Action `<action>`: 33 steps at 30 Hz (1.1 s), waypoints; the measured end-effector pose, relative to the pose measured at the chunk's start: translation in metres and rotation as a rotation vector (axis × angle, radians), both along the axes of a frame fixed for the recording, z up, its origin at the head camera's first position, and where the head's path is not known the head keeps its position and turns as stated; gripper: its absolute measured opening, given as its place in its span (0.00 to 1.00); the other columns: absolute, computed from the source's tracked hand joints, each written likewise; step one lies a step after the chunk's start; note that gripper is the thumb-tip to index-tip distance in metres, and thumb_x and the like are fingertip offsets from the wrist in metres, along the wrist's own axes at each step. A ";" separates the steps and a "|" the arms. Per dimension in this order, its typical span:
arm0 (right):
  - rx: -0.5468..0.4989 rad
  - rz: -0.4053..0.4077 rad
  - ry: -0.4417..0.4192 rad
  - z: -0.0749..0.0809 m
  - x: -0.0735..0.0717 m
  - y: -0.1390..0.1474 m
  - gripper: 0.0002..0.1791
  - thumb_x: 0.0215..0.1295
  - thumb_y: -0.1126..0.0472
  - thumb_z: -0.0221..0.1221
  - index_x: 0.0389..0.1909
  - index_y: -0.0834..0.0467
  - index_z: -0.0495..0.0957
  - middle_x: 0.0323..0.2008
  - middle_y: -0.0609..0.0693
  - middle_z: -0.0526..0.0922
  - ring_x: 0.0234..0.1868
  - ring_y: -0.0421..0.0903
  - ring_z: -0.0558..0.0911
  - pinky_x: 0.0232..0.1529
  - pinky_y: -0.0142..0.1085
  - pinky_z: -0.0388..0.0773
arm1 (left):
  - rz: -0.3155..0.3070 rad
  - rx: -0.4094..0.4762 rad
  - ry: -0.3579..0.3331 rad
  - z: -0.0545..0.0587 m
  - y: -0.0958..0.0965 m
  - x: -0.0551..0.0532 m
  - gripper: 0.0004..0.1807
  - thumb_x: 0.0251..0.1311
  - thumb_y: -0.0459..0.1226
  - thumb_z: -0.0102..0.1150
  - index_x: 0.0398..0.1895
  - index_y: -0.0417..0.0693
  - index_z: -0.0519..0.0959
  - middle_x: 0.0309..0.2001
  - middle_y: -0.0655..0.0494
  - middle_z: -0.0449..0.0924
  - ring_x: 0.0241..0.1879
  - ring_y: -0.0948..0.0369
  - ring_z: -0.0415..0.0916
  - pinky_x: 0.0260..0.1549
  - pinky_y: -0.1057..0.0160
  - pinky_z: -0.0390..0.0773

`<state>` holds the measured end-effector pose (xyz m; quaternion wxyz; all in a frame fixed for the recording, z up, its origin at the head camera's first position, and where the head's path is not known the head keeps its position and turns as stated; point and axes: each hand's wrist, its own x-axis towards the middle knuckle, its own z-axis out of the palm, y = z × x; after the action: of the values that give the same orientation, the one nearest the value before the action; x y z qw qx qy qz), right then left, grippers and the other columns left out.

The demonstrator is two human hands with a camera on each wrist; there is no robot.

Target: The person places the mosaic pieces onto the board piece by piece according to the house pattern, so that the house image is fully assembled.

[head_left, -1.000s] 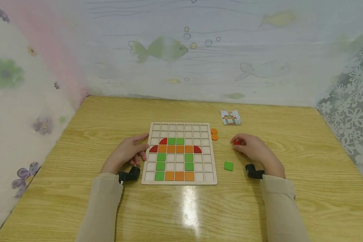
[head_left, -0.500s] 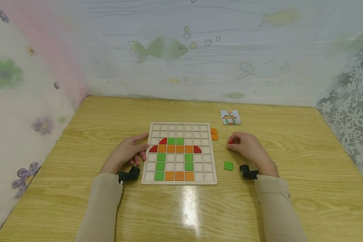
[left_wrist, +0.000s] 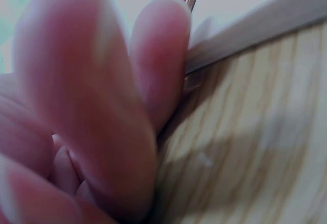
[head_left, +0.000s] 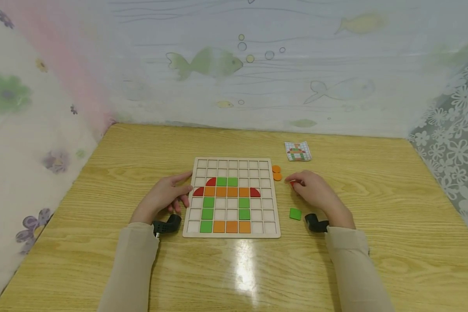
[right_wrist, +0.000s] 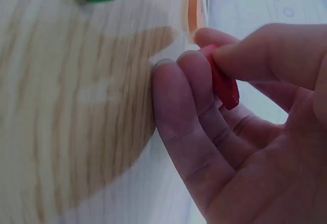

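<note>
A square wooden grid board [head_left: 263, 215] lies on the table in the head view, with green, orange and red tiles set in its cells. My left hand [head_left: 164, 193] rests at its left edge, thumb and index fingertip right at the rim. From the left wrist view, its fingers lie on the table beside the board's side [left_wrist: 245, 45]. To the right of the board, my right hand [head_left: 316, 190] pinches a red tile [right_wrist: 225, 83] between thumb and fingers. The tile's outline is partly hidden by those fingers.
Two orange round tiles [head_left: 277, 173] lie by the board's right edge. A green square tile [head_left: 295, 214] is on the table near my right wrist. Farther back lies a small pattern card [head_left: 297, 151]. A painted wall [head_left: 203, 108] stands behind the table [head_left: 82, 216].
My right hand has shifted left, toward the board, with the red tile in its fingers. My left hand and the board have stayed in place.
</note>
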<state>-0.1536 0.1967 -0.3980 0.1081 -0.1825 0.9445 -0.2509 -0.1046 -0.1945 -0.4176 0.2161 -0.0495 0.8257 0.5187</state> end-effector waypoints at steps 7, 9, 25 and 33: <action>-0.002 -0.042 -0.025 0.001 0.000 0.002 0.12 0.64 0.64 0.48 0.43 0.58 0.77 0.40 0.54 0.75 0.35 0.48 0.71 0.39 0.42 0.68 | -0.002 0.000 -0.001 -0.001 0.000 0.000 0.30 0.61 0.47 0.51 0.66 0.68 0.55 0.23 0.44 0.79 0.12 0.56 0.72 0.10 0.64 0.69; -0.014 -0.042 -0.039 0.001 -0.001 0.002 0.10 0.65 0.63 0.48 0.42 0.58 0.77 0.36 0.52 0.76 0.33 0.47 0.73 0.37 0.41 0.69 | 0.001 0.002 -0.003 -0.001 -0.001 0.000 0.30 0.61 0.47 0.51 0.66 0.69 0.55 0.23 0.44 0.79 0.12 0.56 0.72 0.10 0.64 0.69; -0.038 -0.033 -0.003 0.006 0.002 -0.004 0.11 0.61 0.54 0.55 0.43 0.53 0.76 0.35 0.48 0.77 0.34 0.45 0.75 0.37 0.40 0.70 | 0.013 0.009 -0.011 0.002 0.001 0.000 0.30 0.61 0.47 0.51 0.66 0.69 0.55 0.23 0.43 0.79 0.11 0.57 0.71 0.09 0.65 0.68; -0.103 -0.012 -0.057 0.010 0.002 -0.023 0.10 0.59 0.51 0.58 0.40 0.50 0.77 0.33 0.46 0.76 0.29 0.44 0.74 0.29 0.36 0.72 | 0.024 0.019 -0.014 0.000 0.002 0.000 0.30 0.61 0.47 0.51 0.66 0.70 0.55 0.22 0.43 0.78 0.11 0.58 0.70 0.09 0.66 0.68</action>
<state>-0.1520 0.1740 -0.3877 0.1238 -0.1748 0.9280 -0.3048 -0.1044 -0.1928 -0.4175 0.2158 -0.0609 0.8185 0.5289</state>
